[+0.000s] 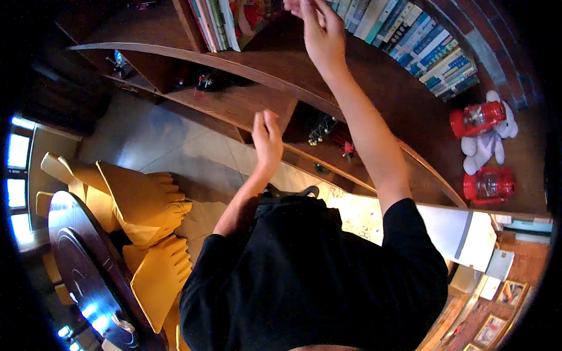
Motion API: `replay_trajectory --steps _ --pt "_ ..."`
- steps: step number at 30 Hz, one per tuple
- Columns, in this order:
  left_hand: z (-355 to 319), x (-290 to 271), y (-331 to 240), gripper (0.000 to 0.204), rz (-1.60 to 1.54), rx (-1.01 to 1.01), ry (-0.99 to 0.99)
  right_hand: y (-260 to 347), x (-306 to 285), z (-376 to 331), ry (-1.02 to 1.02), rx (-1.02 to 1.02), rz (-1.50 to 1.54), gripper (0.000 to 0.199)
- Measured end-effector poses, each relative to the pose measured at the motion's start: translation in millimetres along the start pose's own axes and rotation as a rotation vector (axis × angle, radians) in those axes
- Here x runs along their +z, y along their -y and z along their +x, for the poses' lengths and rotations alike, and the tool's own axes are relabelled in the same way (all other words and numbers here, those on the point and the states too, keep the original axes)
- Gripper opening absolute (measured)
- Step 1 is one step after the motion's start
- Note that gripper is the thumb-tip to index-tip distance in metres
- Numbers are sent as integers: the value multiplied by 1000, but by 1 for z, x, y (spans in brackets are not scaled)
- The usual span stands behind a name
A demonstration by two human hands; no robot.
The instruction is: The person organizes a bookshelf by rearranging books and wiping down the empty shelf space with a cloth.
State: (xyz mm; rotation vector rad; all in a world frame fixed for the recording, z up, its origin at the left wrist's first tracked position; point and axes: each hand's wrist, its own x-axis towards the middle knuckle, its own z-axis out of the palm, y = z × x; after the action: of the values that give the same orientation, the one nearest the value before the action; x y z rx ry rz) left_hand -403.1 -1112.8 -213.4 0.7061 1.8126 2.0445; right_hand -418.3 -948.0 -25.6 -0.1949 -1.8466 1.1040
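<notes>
My right hand reaches up to the bookshelf, between two groups of books, at the top edge of the view. Its fingers look stretched apart, with their tips partly cut off, and nothing shows in them. To its right stands a long row of books with pale and blue spines. A few upright thin books are to its left. My left hand hangs in front of the lower shelf, touching nothing. Its fingers are loosely bent with a gap between them, and it holds nothing visible.
Two red lanterns and a pale plush toy sit at the shelf's right end. Small dark models stand in lower compartments of the curved wooden shelf. Yellow-covered chairs surround a dark round table at left.
</notes>
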Motion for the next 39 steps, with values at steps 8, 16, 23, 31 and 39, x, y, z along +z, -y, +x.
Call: replay_trajectory --steps 8,16,23,31,39 --pt "-65 13 32 20 -624 -604 259 12 -15 -216 144 141 -66 28" --pt "-85 -44 72 28 -888 -903 -12 -9 -45 -322 116 442 -193 26" --pt "-159 -122 89 28 -1038 -761 -196 -12 -92 -386 149 669 -23 37" --pt "-298 -110 54 35 -838 -798 -406 14 -43 -464 467 795 245 39" --pt "-371 -186 16 48 -948 -563 -666 58 64 -534 816 879 469 35"
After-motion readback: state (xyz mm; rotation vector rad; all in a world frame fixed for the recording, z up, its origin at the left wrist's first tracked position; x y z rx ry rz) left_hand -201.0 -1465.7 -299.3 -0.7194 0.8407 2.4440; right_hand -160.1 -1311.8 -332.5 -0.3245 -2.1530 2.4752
